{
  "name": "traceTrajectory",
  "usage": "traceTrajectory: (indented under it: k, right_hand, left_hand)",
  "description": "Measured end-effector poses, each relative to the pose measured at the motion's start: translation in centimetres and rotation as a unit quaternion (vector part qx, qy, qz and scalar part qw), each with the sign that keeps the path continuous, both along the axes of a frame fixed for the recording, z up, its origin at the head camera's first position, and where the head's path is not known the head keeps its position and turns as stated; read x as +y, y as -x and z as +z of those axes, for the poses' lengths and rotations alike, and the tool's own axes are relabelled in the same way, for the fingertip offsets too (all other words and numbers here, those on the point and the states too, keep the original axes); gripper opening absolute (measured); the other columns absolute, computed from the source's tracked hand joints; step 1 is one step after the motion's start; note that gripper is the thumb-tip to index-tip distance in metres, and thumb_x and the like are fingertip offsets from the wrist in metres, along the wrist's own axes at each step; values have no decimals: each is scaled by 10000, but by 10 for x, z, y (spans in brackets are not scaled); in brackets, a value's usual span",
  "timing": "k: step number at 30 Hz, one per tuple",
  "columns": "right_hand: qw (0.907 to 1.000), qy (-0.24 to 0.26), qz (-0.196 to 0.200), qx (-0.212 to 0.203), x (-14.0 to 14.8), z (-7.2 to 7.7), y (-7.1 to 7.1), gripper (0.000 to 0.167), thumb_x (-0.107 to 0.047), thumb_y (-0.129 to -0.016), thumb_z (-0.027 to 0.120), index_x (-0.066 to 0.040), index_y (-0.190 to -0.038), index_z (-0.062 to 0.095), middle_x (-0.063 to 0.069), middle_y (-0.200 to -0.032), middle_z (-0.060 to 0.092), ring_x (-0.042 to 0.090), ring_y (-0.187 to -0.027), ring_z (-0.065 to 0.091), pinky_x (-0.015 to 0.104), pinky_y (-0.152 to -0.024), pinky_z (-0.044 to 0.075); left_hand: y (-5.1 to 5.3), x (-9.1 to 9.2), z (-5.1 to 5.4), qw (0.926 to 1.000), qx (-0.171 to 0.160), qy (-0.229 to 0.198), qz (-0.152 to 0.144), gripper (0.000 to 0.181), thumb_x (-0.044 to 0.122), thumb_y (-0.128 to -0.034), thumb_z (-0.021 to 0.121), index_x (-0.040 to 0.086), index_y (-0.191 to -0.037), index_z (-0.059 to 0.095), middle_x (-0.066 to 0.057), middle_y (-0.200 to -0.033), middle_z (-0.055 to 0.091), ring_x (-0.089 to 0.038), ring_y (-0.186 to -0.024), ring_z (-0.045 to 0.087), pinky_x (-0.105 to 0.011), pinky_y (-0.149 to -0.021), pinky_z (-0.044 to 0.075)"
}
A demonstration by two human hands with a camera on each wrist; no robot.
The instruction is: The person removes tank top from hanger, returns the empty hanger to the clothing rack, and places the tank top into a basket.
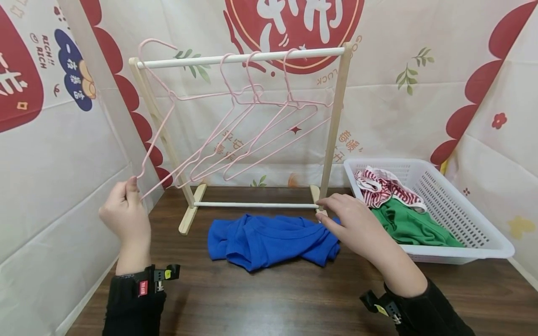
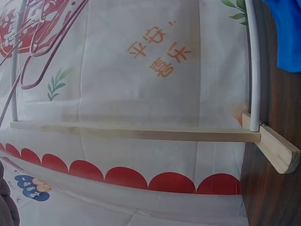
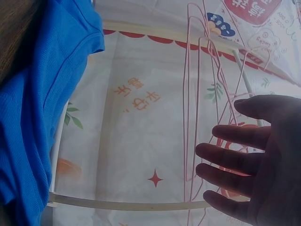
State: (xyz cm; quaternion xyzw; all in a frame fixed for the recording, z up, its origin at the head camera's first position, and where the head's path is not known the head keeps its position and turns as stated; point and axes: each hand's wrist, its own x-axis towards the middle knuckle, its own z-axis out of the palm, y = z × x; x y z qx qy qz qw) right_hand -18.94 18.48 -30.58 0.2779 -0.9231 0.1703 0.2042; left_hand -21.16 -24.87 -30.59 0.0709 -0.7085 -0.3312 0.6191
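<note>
My left hand (image 1: pixel 126 210) pinches the lower end of a pink clothes hanger (image 1: pixel 161 128) between thumb and fingers. That hanger's hook rises above the left end of the rack's white top rail (image 1: pixel 197 61); whether it touches the rail I cannot tell. Three other pink hangers hang from the rail. In the left wrist view only a dark edge of the left hand (image 2: pixel 6 202) shows. My right hand (image 1: pixel 350 224), fingers spread in the right wrist view, is held above the right end of a crumpled blue garment (image 1: pixel 269 240), near the rack's right foot.
The wooden rack's right post (image 1: pixel 335 121) stands behind my right hand. To the right, a white plastic basket (image 1: pixel 487 233) holds a red-and-white striped garment (image 1: pixel 388 189) and a green one (image 1: pixel 414 228). Printed cloth walls enclose the dark wooden table (image 1: pixel 252 298).
</note>
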Motion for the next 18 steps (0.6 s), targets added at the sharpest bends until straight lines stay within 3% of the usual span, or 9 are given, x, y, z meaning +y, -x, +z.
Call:
traceTrajectory:
  k: [4, 11, 18]
  right_hand:
    - [9999, -161, 5, -40, -3, 0, 0, 324, -294, -938, 650, -63, -1164, 676, 41, -1000, 661, 228, -936, 594, 462, -824, 468]
    - [9974, -635, 42, -336, -8, -2, 1, 408, -311, -936, 651, -33, -1234, 640, 128, -1135, 649, 321, -1072, 595, 514, -890, 471]
    - [9932, -917, 5, -721, -11, -6, 1, 519, -358, -931, 655, -60, -1346, 567, 158, -1264, 594, 347, -1190, 528, 547, -974, 405]
  left_hand:
    - [2, 3, 7, 9999, -97, 120, 55, 452, 339, -958, 605, -72, -779, 662, -194, -638, 586, 39, -544, 317, -176, -555, 225]
    - [6, 6, 18, 9983, -238, 505, 183, 453, 330, -960, 604, -76, -765, 653, -201, -620, 571, -147, -528, 359, -204, -539, 197]
    - [11, 7, 25, 9962, -309, 766, 263, 455, 343, -959, 606, -57, -751, 663, -181, -585, 556, -147, -526, 355, -224, -530, 182]
